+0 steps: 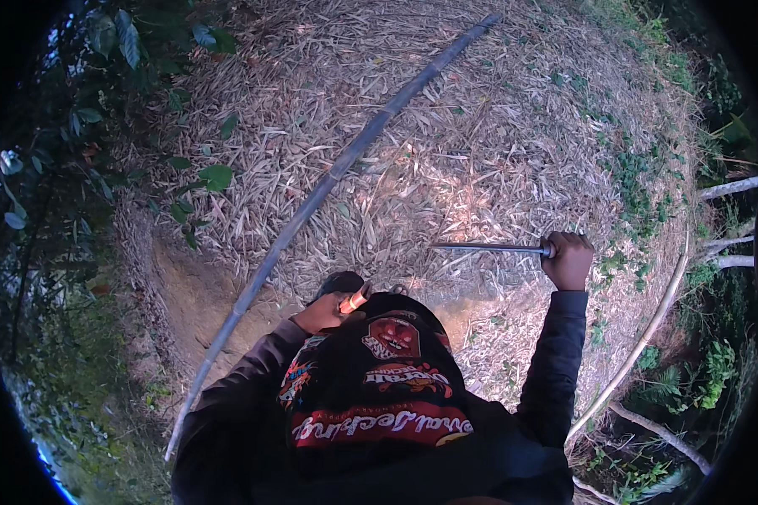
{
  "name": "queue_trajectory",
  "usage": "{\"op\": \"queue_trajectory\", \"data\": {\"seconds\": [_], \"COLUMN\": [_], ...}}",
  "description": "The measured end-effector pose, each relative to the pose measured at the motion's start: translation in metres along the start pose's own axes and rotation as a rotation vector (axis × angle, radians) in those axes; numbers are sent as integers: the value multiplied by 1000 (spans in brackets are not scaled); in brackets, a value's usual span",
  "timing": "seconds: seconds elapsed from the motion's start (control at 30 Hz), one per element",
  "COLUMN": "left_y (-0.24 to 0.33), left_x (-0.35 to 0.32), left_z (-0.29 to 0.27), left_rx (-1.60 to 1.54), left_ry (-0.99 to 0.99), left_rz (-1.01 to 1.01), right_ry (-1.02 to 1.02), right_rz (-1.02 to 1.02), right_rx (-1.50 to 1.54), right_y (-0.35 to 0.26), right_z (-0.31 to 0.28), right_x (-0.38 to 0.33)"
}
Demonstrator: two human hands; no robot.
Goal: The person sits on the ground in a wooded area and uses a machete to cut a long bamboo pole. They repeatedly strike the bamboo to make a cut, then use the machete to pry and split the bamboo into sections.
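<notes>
The right hand (568,259) is raised out to the person's right and closed in a full fist around the handle of a long knife (490,248). Its slim blade runs level from the fist toward the left, the tip ending over the dry leaf litter (497,151). The fingers wrap right round the grip, with the knuckles toward the camera.

The left hand (322,313) sits low, close to the chest, just above the front of the dark printed shirt (379,396). It is curled shut, and a short orange, handle-like piece (355,300) sticks out of it toward the upper right. A dark rounded thing (338,284) lies just above the hand; what it is cannot be told.

A long bamboo pole (328,189) crosses the view in a slanting curve, from the upper middle down past the left shoulder to the lower left. It passes just left of the left hand, but whether the hand touches it cannot be told. The knife is well apart from the pole, on its right.

A thinner pale stem (640,345) bends along the right side beyond the right sleeve. Green leafy branches (143,109) hang at the left.
</notes>
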State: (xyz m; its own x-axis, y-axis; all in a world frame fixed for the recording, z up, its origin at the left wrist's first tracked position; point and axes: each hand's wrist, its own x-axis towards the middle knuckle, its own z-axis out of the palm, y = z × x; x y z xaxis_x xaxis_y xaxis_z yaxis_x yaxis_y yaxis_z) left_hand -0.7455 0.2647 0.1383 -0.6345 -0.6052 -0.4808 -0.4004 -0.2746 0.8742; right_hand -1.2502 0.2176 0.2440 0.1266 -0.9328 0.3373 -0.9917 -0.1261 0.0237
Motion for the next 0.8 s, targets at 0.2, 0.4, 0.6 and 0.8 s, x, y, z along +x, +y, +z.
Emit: {"op": "queue_trajectory", "data": {"seconds": [0.2,0.4,0.6,0.8], "left_y": [49,131,258,337], "left_x": [-45,-38,20,-11], "left_z": [44,48,70,94], "left_rx": [-159,-260,-28,516], "left_ry": [438,990,-41,-91], "left_rz": [113,235,616,769], "right_ry": [-346,-164,-1099,-839], "right_rz": [694,1830,1083,172], "right_rx": [-107,1125,973,450], "right_y": [171,54,-48,-155], "right_z": [79,259,387,394], "right_x": [-36,-116,-139,-36]}}
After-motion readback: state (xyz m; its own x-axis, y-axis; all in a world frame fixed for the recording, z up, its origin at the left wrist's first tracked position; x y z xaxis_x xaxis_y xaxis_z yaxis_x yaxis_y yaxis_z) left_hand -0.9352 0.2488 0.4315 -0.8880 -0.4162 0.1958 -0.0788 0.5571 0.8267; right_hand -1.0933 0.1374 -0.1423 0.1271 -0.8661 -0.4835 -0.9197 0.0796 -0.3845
